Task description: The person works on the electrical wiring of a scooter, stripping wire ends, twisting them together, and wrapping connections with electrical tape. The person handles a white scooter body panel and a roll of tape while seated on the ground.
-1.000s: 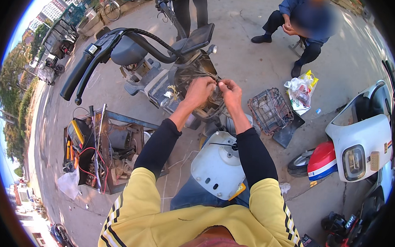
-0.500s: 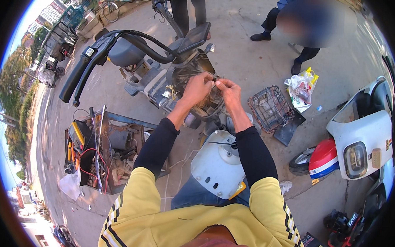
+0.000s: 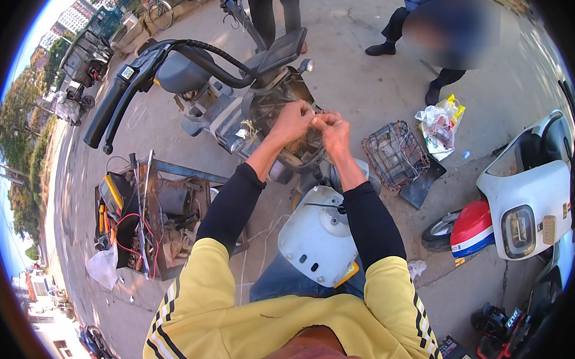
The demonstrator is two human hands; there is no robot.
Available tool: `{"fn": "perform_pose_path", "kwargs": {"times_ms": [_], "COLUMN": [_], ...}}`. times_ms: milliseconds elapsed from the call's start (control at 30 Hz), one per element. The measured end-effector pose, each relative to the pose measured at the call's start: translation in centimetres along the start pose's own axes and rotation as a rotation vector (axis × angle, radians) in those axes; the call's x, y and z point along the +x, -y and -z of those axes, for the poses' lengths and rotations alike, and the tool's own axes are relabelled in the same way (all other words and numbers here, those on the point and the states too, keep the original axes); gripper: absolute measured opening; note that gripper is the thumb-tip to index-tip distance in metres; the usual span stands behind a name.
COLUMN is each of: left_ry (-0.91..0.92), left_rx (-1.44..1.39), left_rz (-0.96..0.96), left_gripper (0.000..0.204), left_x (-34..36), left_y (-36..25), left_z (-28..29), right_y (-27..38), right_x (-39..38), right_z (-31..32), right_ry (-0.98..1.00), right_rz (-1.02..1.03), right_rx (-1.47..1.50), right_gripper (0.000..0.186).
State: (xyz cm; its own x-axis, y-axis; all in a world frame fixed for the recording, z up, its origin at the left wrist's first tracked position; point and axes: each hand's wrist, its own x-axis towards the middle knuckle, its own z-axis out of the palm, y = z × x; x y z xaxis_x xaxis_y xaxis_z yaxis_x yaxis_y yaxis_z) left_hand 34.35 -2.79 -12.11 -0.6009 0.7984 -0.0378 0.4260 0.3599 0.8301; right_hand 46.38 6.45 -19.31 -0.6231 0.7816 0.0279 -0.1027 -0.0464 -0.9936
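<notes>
Ahead of me stands an electric scooter with its front opened up, showing a cavity [image 3: 260, 104] full of dark wires. Above that cavity my left hand [image 3: 291, 124] is closed, thumb and fingers pinched together. My right hand [image 3: 333, 133] pinches too, its fingertips meeting those of the left. Thin dark wires show just beyond the fingertips, but the small piece between them is hidden. A black handlebar grip [image 3: 106, 113] with its lever sticks out to the left. Across my lap lies a white scooter panel [image 3: 311, 237] with a black cord on it.
On the left, a metal toolbox [image 3: 164, 273] holds tools, red wire and a yellow-black meter [image 3: 113, 194]. A wire basket [image 3: 396, 155] and a plastic bag [image 3: 441, 125] lie at the right. Beyond stands a white scooter [image 3: 521, 194]. Two people are at the far side, one seated.
My fingers have shifted slightly at the same spot, with both hands still pinched together. The scooter's handlebar has moved a little to the left in view.
</notes>
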Motion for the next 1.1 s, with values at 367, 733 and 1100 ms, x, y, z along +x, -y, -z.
{"fn": "perform_pose_path", "kwargs": {"times_ms": [367, 733, 1100], "left_ry": [-0.032, -0.069, -0.09], "left_rx": [-0.446, -0.541, -0.456], "left_rz": [0.148, 0.121, 0.047], "left_gripper": [0.017, 0.015, 0.014], "left_x": [-0.8, -1.4, -1.0], "left_y": [1.2, 1.1, 0.6], "left_z": [-1.5, -1.7, -0.5], "right_y": [-0.5, -0.4, -0.8], "right_x": [0.2, 0.4, 0.1], "right_z": [-0.4, -0.7, -1.6], "right_ry": [-0.021, 0.055, 0.031], "right_rz": [-0.072, -0.235, -0.151], "right_rx": [0.139, 0.522, 0.426], "right_gripper": [0.019, 0.013, 0.013]}}
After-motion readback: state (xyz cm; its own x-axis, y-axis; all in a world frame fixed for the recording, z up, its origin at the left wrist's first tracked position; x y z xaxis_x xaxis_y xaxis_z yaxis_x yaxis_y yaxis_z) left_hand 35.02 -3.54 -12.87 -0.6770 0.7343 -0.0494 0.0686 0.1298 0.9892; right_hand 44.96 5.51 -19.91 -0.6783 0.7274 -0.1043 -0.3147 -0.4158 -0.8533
